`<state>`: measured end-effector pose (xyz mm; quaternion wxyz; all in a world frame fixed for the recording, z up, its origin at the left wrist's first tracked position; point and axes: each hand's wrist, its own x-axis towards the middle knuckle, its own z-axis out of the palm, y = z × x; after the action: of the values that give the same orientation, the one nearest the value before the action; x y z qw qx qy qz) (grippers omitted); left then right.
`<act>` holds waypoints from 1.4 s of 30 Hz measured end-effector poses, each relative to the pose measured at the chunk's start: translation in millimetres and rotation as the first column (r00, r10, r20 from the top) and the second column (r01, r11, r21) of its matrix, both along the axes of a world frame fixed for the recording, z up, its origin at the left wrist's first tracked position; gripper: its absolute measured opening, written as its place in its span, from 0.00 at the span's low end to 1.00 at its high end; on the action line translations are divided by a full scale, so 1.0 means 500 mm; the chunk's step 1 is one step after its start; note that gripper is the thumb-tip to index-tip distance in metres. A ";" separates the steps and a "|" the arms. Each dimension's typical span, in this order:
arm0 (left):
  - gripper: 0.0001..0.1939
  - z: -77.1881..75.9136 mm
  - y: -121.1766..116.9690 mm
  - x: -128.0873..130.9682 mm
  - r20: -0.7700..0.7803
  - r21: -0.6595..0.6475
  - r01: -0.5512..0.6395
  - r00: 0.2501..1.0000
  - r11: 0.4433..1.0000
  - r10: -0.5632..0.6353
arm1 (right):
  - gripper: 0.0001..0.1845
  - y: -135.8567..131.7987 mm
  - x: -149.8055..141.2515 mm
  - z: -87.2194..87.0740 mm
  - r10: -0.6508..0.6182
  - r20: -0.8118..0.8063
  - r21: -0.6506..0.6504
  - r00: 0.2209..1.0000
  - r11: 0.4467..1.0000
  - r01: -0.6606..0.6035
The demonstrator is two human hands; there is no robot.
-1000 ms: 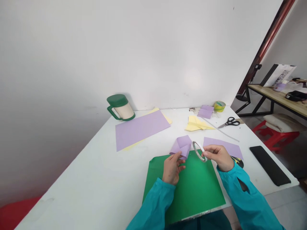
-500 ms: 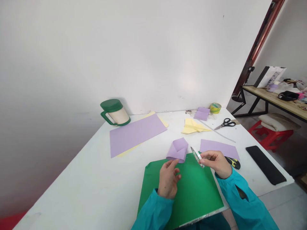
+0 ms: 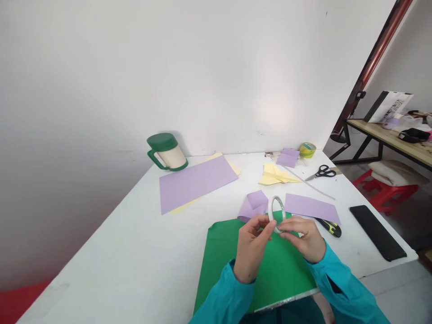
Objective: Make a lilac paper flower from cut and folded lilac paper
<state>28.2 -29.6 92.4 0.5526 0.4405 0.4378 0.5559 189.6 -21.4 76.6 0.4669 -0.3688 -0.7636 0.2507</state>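
Note:
A narrow roll of tape [image 3: 271, 210] stands on edge between my two hands, above the green sheet [image 3: 222, 252]. My left hand [image 3: 254, 243] pinches its lower left rim between thumb and fingers. My right hand [image 3: 303, 236] grips the lower right side of the same roll. Just behind my left fingers lies a folded purple paper [image 3: 253, 204], its lower edge partly hidden by that hand. A purple paper strip [image 3: 312, 208] rests beyond my right hand. Partly under the strip sits a black and yellow utility knife [image 3: 330, 228].
Toward the wall are a folded yellow paper [image 3: 276, 174], scissors [image 3: 320, 172], a yellow-green tape roll [image 3: 307, 150] and a small purple paper [image 3: 288, 157]. A green-lidded mug [image 3: 168, 152] stands behind a large purple sheet [image 3: 197, 182]. A black phone-like slab [image 3: 378, 232] lies near the right edge.
My left hand has let go of the folded purple paper and moved right to take hold of the tape roll. The roll has turned in my right hand.

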 end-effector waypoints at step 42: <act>0.09 0.013 -0.035 0.024 0.440 -0.163 0.162 0.895 0.973 -0.076 | 0.12 -0.008 -0.006 -0.012 -0.117 0.038 0.266 0.992 0.959 0.102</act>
<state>40.4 -47.3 99.0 0.7093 0.2763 0.3291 0.5588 186.4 -25.2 70.8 0.5043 -0.3517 -0.7808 0.1107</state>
